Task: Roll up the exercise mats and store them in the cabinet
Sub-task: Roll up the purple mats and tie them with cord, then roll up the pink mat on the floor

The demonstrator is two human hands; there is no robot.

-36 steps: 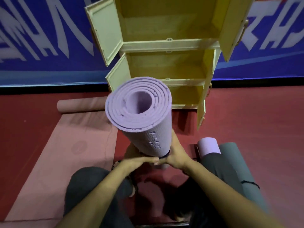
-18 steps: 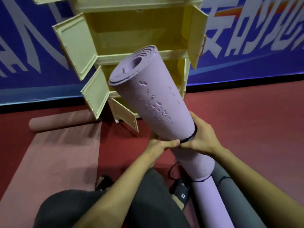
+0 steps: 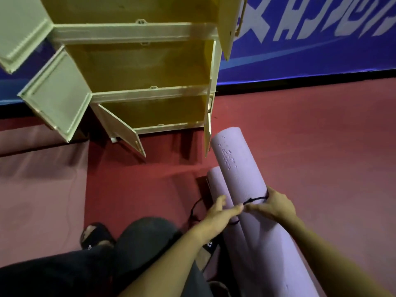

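Observation:
A rolled purple mat [image 3: 240,168] lies slanted on the red floor, its far end toward the cabinet. A thin black cord [image 3: 256,199] runs around its middle. My right hand [image 3: 272,205] pinches the cord on the mat's right side. My left hand [image 3: 218,215] rests on the mat's left side, fingertips at the cord. A second rolled purple mat [image 3: 216,185] lies under and left of the first. The yellow cabinet [image 3: 137,91] stands ahead with its doors open and its shelves bare.
A pink mat [image 3: 40,189] lies spread flat on the floor at left. My knees and a black sandal [image 3: 96,234] fill the bottom. A blue banner wall [image 3: 310,39] runs behind the cabinet. An open lower cabinet door [image 3: 122,129] juts toward me.
The purple mat went from upright between my hands to lying on the floor at the right, beside the other purple roll. My hands now work at the black cord.

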